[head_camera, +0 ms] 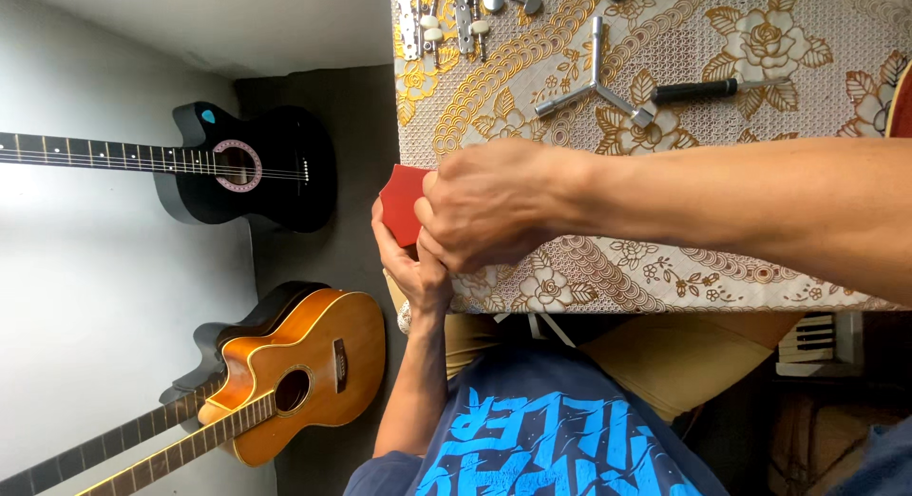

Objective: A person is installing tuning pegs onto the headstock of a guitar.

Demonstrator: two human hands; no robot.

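Gold flowers, red piece, two guitars

The cloth is cream with gold roses, leaves and scalloped bands. The piece between the hands is plain red. One guitar is glossy black with a pale ring round its hole and a small turquoise spot; the other guitar is amber-orange with a black edge and dark neck. The wrench is silver; the tool beside it has a black handle. The pegs are silver with cream knobs. The shirt is dark blue with bright blue lettering. The wall is pale grey-white.
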